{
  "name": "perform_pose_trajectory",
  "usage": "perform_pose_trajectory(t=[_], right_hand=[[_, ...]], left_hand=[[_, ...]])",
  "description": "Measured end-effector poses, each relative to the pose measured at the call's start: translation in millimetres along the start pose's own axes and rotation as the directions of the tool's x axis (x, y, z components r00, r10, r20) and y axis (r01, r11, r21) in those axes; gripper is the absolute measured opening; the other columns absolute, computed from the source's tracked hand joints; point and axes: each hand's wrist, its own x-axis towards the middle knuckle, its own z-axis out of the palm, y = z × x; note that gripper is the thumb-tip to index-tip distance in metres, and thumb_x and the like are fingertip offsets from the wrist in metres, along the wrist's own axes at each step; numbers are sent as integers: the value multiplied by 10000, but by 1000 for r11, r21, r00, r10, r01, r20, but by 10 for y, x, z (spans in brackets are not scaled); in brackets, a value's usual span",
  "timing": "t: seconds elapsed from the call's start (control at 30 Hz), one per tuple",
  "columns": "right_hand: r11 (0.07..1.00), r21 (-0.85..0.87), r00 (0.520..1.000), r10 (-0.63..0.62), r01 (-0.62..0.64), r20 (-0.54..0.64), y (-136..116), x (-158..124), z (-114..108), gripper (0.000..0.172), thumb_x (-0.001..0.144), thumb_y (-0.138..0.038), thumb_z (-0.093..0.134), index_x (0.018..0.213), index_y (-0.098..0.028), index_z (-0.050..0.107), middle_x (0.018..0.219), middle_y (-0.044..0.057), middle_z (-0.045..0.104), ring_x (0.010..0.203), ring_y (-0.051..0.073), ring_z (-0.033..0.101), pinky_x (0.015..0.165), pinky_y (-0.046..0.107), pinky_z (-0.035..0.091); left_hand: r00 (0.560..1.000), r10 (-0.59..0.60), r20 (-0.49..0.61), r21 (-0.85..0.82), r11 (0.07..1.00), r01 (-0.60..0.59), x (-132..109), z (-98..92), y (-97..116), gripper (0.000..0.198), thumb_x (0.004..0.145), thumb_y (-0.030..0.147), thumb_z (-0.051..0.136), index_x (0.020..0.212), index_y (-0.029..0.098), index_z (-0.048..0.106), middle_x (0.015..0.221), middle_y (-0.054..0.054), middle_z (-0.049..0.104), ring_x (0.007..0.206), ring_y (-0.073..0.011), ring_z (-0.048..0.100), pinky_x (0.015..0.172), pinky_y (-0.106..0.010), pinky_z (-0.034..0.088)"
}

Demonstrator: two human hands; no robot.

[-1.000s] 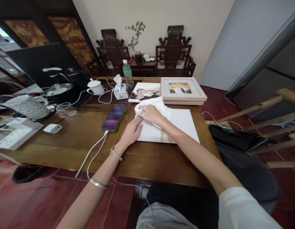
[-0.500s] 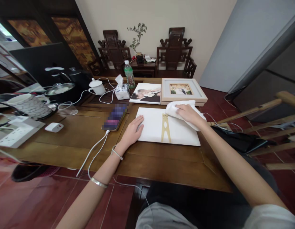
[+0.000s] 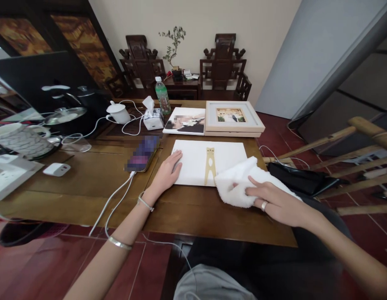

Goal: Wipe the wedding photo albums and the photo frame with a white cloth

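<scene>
A white rectangular panel (image 3: 190,162) lies flat on the wooden table (image 3: 187,212), with a yellowish A-shaped piece (image 3: 210,164) across its middle. My left hand (image 3: 168,170) rests on the panel's left edge, fingers spread and nothing held. At the panel's lower right corner, my right hand (image 3: 271,202) grips a fluffy white cloth (image 3: 240,183). The cloth covers that corner and hangs over onto the table. A ring shows on a finger of my right hand.
Behind the panel lie a photo print (image 3: 187,121) and a framed picture (image 3: 235,116). Leftward are a phone (image 3: 143,154) with a cable, a tissue box (image 3: 153,119), a green bottle (image 3: 162,96), a lidded cup (image 3: 117,112) and a power strip (image 3: 12,173).
My right hand has moved with the cloth from the panel's upper right toward me, to its lower right corner. My left hand stays on the left edge. The view has shifted slightly.
</scene>
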Motion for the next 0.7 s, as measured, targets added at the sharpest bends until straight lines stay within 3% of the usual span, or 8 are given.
perform_pose_trajectory(t=[0.17,0.3,0.4,0.47,0.53,0.6,0.7], right_hand=[[998,4,985,59,-59,-165,310,550,-144,294,802,-206,375,910,-208,649,947,71,668,1015,275,574,861,386,411],[999,19,955,33,-29,-293,466,1083,-278,248,782,-180,372,837,-181,614,874,61,659,853,236,583,770,331,407],[999,-48,940,-9,-8,-340,485,1263,-263,240,797,-153,343,813,-178,580,801,61,645,797,230,586,767,340,407],[991,-132,943,-49,5,-329,452,1241,-180,248,804,-130,331,840,-173,572,834,76,656,863,251,598,855,397,391],[978,-203,952,-100,42,-288,382,1109,-63,264,810,-112,332,910,-162,571,989,117,660,1055,291,565,963,484,325],[969,-231,964,-142,89,-224,272,888,45,272,815,-103,343,967,-155,563,1143,152,619,1254,311,437,1032,538,247],[972,-203,981,-148,122,-122,45,472,115,264,824,-105,355,970,-169,566,1244,153,572,1341,289,337,1064,516,239]], left_hand=[[1000,-11,10,-12,1000,11,0,-17,7,422,898,306,420,1243,112,564,1373,-146,509,1312,-261,431,1127,-459,302],[1000,-10,6,-20,1000,10,-1,-26,12,413,897,305,425,1239,123,569,1374,-138,509,1307,-257,439,1125,-454,308],[1000,-7,5,-16,1000,7,-4,-30,17,416,900,303,426,1238,104,567,1373,-150,507,1310,-251,436,1127,-441,307],[1000,-3,6,-10,1000,3,-6,-30,21,425,901,298,423,1237,81,565,1370,-165,506,1311,-249,434,1127,-433,306],[1000,-2,9,-6,1000,2,-7,-28,24,432,902,296,418,1240,69,561,1371,-172,503,1314,-249,431,1128,-431,303],[1000,-7,15,-3,1000,7,-6,-23,24,434,901,295,416,1244,70,559,1375,-171,499,1315,-251,428,1130,-435,299],[1000,-10,19,-1,1000,10,-3,-11,16,439,901,296,414,1245,63,557,1373,-175,500,1318,-255,425,1131,-437,296]])
